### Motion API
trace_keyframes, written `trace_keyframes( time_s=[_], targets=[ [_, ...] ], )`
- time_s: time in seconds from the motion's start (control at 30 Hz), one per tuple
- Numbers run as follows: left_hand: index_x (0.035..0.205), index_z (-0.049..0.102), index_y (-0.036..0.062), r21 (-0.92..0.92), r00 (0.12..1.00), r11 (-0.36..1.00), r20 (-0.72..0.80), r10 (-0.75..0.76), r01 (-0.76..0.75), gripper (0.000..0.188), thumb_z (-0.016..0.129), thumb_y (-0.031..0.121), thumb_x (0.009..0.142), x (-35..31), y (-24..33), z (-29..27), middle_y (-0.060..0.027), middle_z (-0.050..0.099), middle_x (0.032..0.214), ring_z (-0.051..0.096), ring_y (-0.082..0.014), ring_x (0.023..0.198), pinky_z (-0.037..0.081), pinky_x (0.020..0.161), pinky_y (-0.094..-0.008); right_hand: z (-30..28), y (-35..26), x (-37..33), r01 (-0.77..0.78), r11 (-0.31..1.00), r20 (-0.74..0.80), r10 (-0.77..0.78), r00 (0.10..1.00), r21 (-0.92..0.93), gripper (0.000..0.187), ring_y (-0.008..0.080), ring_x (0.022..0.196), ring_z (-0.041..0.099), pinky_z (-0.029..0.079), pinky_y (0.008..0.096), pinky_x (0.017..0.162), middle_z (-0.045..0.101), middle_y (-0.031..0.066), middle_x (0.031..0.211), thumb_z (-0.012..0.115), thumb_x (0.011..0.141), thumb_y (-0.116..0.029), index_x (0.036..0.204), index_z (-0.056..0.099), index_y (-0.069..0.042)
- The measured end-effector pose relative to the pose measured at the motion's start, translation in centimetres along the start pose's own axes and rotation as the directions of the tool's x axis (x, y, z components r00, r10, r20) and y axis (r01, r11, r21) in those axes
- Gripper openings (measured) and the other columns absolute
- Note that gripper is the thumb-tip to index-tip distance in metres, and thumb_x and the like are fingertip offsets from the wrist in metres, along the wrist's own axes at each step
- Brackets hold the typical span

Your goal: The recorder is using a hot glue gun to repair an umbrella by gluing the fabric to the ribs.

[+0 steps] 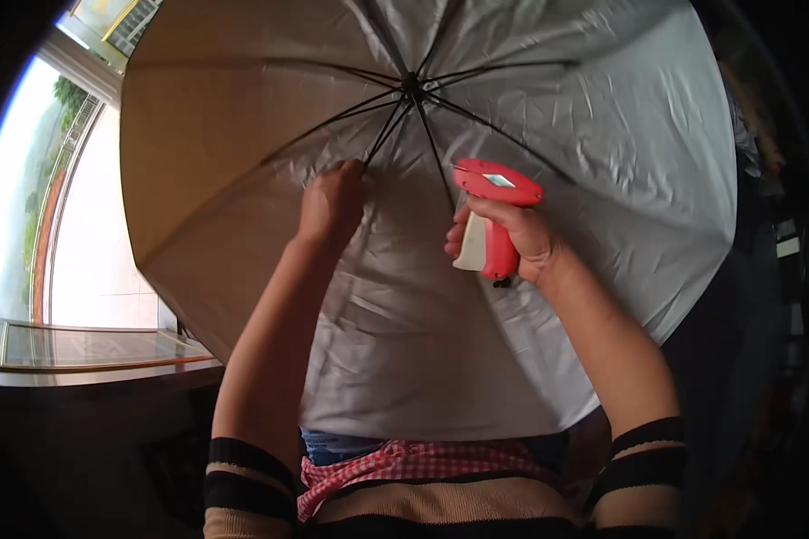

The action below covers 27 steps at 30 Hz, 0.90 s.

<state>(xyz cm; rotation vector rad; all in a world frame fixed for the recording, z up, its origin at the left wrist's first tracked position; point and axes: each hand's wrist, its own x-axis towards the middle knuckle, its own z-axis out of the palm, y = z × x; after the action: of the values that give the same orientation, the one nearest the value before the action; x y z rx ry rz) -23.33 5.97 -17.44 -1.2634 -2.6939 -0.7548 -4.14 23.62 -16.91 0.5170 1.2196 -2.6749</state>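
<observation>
An opened umbrella [404, 359] fills most of the view, its silver-grey inner side facing me. Black ribs spread from a dark hub [411, 85] near the top. My left hand [333, 199] is closed, its fingertips pinching one of the black ribs below and left of the hub. Held in front of the fabric, right of centre, is a red pistol-grip tool [502, 184] with a cream trigger lever and a small window on its head. My right hand [521, 232] is wrapped round its handle and lever. The tool's front end is hard to make out against the fabric.
A glass-topped table with a gilt edge [99, 349] stands at the left, beside a bright opening with greenery beyond. Red-and-white checked cloth [404, 460] lies at my waist, just below the umbrella's near edge. The right side is dark, with things I cannot make out.
</observation>
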Motion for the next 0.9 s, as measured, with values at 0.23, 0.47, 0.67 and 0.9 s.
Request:
trace_keyframes(
  time_s=[0.23,0.47,0.67,0.9],
  targets=[
    [0.091,0.056,0.0013,-0.048,0.975,0.996,-0.202,-0.087,0.079,0.022,0.063,0.016,0.077,0.0,5.8,0.4,-0.022,0.054,0.093,0.056,-0.0412,0.086,0.046,0.074,-0.0473,1.5,5.7,0.6,0.202,0.966,-0.112,-0.185,0.976,0.163,0.024,0.0242,0.074,0.065,0.054,0.0392,0.065,0.064,0.0096,0.082,0.059,0.086,-0.026,0.102,0.056,-0.008],
    [0.084,0.064,0.0007,-0.302,0.976,0.939,-0.087,-0.198,0.164,0.014,0.062,0.013,0.077,-2.2,5.4,3.3,-0.016,0.065,0.079,0.064,-0.0324,0.073,0.049,0.067,-0.0367,1.7,5.4,4.9,0.202,0.924,-0.157,-0.158,0.975,0.324,0.02,0.0232,0.069,0.064,0.053,0.0366,0.062,0.064,0.0093,0.081,0.059,0.085,-0.024,0.095,0.057,-0.007],
    [0.088,0.065,0.0009,-0.378,0.97,0.905,-0.054,-0.235,0.198,0.015,0.061,0.01,0.077,-2.5,5.4,3.9,-0.0164,0.066,0.078,0.066,-0.0285,0.072,0.05,0.066,-0.0327,0.2,4.4,5.4,0.254,0.943,-0.206,-0.211,0.956,0.214,0.019,0.0221,0.065,0.064,0.053,0.0351,0.061,0.062,0.0086,0.077,0.062,0.083,-0.023,0.092,0.058,-0.006],
    [0.091,0.065,0.0,-0.385,0.971,0.902,-0.055,-0.233,0.195,0.017,0.061,0.008,0.077,-2.6,5.4,3.9,-0.0161,0.066,0.079,0.066,-0.0266,0.073,0.05,0.066,-0.0325,1.0,4.1,4.8,0.26,0.951,-0.259,-0.211,0.942,0.168,0.025,0.019,0.065,0.063,0.053,0.0347,0.06,0.062,0.0075,0.08,0.063,0.083,-0.022,0.102,0.057,-0.007]
  ],
)
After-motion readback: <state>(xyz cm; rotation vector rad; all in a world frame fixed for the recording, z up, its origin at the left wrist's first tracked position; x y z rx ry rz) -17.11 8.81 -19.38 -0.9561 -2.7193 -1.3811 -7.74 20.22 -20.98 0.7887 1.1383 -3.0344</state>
